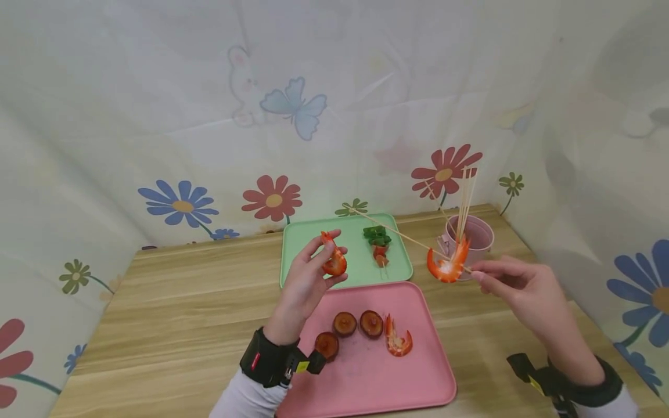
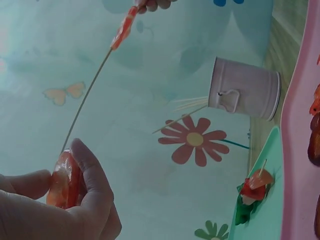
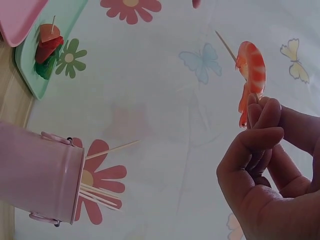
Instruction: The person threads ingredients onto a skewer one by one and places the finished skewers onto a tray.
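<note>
My right hand (image 1: pixel 528 290) pinches the near end of a thin wooden skewer (image 1: pixel 389 228) between thumb and fingers. One orange-red shrimp (image 1: pixel 448 268) is threaded on it, close to those fingertips, and the bare length points up and left. My left hand (image 1: pixel 309 278) holds a second shrimp (image 1: pixel 335 264) between thumb and fingers, above the green tray (image 1: pixel 292 232). In the left wrist view the skewer's far end overlaps the top of this shrimp (image 2: pixel 64 182). The right wrist view shows the skewer running through the curled shrimp (image 3: pixel 255 65).
A pink tray (image 1: pixel 376 383) in front bears several brown mushroom caps (image 1: pixel 371 324) and another shrimp (image 1: pixel 399 342). On the green tray lies a skewer of green and red pieces (image 1: pixel 377 241). A pink bucket (image 1: pixel 481 235) at back right holds several skewers (image 1: pixel 465 203). Printed cloth hangs behind.
</note>
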A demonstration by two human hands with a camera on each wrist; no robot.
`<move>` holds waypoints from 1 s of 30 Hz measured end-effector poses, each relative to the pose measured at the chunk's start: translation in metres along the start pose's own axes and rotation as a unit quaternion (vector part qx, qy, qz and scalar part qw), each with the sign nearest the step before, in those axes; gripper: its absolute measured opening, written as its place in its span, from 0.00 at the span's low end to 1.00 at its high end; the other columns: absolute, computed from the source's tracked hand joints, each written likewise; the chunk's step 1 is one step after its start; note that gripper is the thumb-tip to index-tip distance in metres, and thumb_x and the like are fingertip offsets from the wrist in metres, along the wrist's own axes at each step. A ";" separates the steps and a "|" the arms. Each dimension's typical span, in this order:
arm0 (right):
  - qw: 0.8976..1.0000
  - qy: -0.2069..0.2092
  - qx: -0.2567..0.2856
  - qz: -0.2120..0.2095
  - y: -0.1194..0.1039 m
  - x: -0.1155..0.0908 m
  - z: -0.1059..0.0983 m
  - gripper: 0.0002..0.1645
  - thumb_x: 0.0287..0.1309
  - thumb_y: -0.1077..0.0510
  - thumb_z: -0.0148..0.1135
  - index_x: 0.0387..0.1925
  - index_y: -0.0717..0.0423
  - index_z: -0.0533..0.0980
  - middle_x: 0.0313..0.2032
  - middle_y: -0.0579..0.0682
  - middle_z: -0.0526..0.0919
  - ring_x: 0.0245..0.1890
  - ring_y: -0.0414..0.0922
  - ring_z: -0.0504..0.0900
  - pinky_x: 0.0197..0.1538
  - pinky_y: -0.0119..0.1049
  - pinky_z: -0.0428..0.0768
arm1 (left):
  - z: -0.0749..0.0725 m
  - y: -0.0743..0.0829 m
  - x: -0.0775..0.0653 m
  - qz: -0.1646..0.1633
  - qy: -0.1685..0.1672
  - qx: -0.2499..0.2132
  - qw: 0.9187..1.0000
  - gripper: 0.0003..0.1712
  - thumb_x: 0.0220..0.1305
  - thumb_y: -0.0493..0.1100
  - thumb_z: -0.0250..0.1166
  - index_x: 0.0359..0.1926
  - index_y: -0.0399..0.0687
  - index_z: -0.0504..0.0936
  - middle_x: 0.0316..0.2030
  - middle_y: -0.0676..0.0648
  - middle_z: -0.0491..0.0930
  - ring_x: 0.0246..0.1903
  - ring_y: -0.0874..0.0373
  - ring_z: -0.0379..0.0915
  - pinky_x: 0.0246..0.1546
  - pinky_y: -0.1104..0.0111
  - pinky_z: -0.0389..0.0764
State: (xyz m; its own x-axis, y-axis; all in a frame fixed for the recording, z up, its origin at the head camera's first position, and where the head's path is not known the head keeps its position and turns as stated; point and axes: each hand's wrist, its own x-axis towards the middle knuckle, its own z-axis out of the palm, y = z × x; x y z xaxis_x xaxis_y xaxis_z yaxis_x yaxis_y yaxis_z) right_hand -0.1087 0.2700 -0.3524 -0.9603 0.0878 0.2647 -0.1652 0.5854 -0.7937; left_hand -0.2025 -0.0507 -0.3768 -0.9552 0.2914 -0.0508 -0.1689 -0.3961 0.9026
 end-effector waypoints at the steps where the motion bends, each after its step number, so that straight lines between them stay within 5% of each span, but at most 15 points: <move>1: 1.000 -0.002 -0.002 0.003 0.000 0.000 0.000 0.14 0.56 0.61 0.65 0.44 0.64 0.81 0.31 0.27 0.80 0.26 0.36 0.80 0.30 0.26 0.79 | -0.002 0.002 0.000 0.006 -0.006 0.000 1.000 0.21 0.70 0.42 0.54 0.62 0.46 0.70 0.41 0.47 0.76 0.42 0.55 0.72 0.38 0.62 0.80; 6: 1.000 -0.012 -0.012 0.014 -0.001 -0.001 0.000 0.15 0.57 0.58 0.66 0.44 0.62 0.82 0.31 0.31 0.81 0.26 0.37 0.80 0.29 0.27 0.79 | -0.011 0.016 -0.004 0.057 -0.024 0.025 0.998 0.24 0.68 0.33 0.54 0.65 0.46 0.68 0.41 0.48 0.73 0.40 0.55 0.73 0.39 0.65 0.80; 14: 1.000 -0.015 -0.015 -0.012 0.001 -0.002 0.001 0.13 0.55 0.59 0.67 0.42 0.62 0.83 0.24 0.42 0.77 0.23 0.39 0.72 0.22 0.31 0.70 | -0.018 0.034 -0.012 0.122 0.013 0.059 0.991 0.21 0.65 0.29 0.55 0.58 0.43 0.70 0.38 0.50 0.77 0.36 0.59 0.76 0.35 0.71 0.80; 19: 1.000 -0.017 -0.007 -0.021 0.004 -0.003 0.002 0.12 0.54 0.62 0.67 0.40 0.63 0.83 0.22 0.42 0.74 0.23 0.39 0.69 0.22 0.33 0.65 | -0.018 0.039 -0.013 0.129 0.033 0.036 0.990 0.12 0.65 0.29 0.56 0.46 0.45 0.74 0.36 0.50 0.78 0.35 0.58 0.75 0.33 0.72 0.78; 30: 0.999 -0.023 0.006 -0.034 -0.003 -0.007 0.003 0.11 0.53 0.62 0.68 0.40 0.62 0.84 0.20 0.42 0.71 0.23 0.40 0.66 0.23 0.35 0.63 | -0.019 0.035 -0.011 0.093 0.063 -0.011 0.994 0.08 0.64 0.33 0.60 0.42 0.48 0.79 0.37 0.49 0.75 0.34 0.57 0.73 0.30 0.73 0.78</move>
State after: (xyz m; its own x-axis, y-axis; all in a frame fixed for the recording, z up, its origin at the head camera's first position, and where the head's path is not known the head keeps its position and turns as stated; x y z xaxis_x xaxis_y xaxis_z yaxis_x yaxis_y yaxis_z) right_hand -0.1023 0.2653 -0.3540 -0.9558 0.0109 0.2939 -0.2337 0.5786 -0.7814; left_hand -0.2022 -0.0849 -0.3526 -0.9930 0.1006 0.0621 0.0100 -0.4516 0.8922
